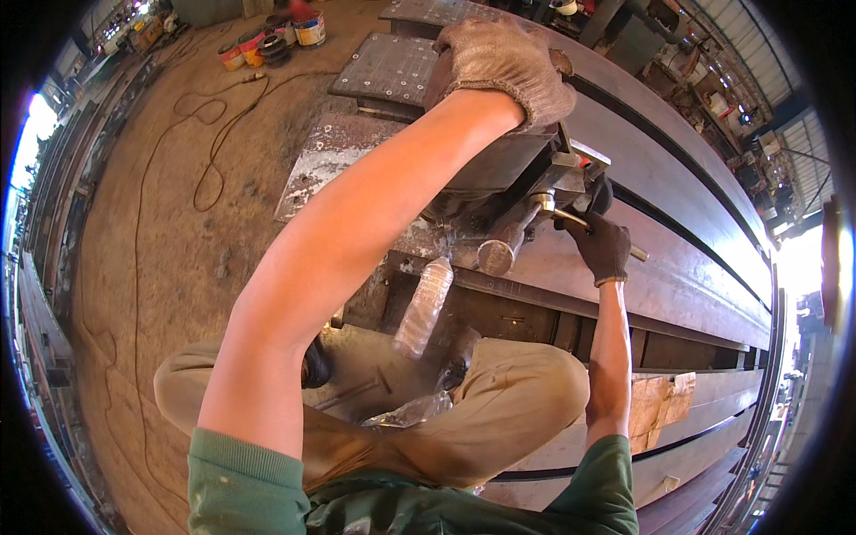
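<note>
My left hand (pixel 508 71), in a brown knit work glove, reaches over the top of a dark metal machine (pixel 499 165) standing on the steel. Its fingers curl down over the far side, and what they grip is hidden. My right hand (pixel 599 248), in a dark glove, is wrapped round a slim metal handle bar (pixel 571 218). The bar runs from a round metal head (pixel 542 201) at the machine's right side and sticks out past my fist. Just below the machine is a cylindrical metal part (pixel 496 257). A crumpled clear plastic bottle (pixel 423 308) lies nearer to me.
Long steel beams (pixel 678 241) stretch to the right. A drilled steel plate (pixel 388 71) lies beyond my left forearm. A cable (pixel 138 232) loops over the dirt floor near several paint buckets (pixel 308 31). A hammer (pixel 361 388) lies between my legs; torn cardboard (pixel 660 408) lies at right.
</note>
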The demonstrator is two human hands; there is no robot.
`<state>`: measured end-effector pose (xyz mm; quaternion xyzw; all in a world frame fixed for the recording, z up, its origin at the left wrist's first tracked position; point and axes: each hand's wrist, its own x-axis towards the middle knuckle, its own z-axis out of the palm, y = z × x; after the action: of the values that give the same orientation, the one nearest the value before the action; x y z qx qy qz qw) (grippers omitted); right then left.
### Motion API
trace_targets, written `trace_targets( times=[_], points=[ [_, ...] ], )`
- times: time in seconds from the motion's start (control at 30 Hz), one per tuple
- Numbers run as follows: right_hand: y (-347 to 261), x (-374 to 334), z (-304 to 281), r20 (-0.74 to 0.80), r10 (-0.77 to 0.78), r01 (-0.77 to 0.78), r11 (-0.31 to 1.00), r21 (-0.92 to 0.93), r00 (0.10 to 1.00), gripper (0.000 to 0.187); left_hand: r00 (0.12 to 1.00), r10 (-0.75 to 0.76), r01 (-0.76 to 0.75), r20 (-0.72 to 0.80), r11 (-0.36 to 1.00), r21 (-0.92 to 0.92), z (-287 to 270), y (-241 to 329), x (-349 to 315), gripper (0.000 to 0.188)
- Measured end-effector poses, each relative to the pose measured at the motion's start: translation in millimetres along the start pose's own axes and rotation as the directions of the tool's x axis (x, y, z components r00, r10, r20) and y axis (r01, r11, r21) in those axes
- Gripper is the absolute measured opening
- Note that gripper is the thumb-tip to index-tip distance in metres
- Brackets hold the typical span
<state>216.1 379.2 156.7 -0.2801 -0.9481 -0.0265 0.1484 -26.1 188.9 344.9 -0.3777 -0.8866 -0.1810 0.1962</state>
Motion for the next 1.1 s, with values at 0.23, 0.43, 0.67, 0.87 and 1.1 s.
trace_targets(
  times=[0.23, 0.43, 0.67, 0.87, 1.1],
  points=[
    [-7.3, -5.0, -3.7, -0.039, 0.021, -0.021, 1.000, 0.021, 0.999, 0.043, 0.998, 0.023, -0.024, 0.063, 1.000, 0.006, 1.3, -4.0, 7.5, 0.047],
    [-10.9, -4.7, -7.3, 0.010, 0.029, -0.028, 0.998, -0.058, 1.000, 0.045, 0.996, 0.057, -0.062, 0.075, 0.997, 0.055, 4.0, -5.1, 7.3, 0.046],
    [-14.4, -7.5, -8.7, -0.027, 0.042, -0.042, 0.999, -0.002, 0.999, 0.046, 0.997, 0.078, -0.076, -0.027, 0.995, 0.062, 10.9, -5.6, 8.2, 0.045],
    [-13.7, -5.5, -9.8, 0.011, 0.014, -0.014, 1.000, -0.016, 1.000, 0.046, 0.994, 0.068, -0.071, 0.091, 0.997, 0.026, -1.9, -5.5, 7.1, 0.047],
    [-15.1, -4.0, -15.5, -0.052, -0.035, 0.030, 0.995, -0.094, 0.998, 0.052, 0.970, 0.141, -0.147, 0.197, 0.989, 0.017, -3.4, -9.4, 10.6, 0.062]
  ],
)
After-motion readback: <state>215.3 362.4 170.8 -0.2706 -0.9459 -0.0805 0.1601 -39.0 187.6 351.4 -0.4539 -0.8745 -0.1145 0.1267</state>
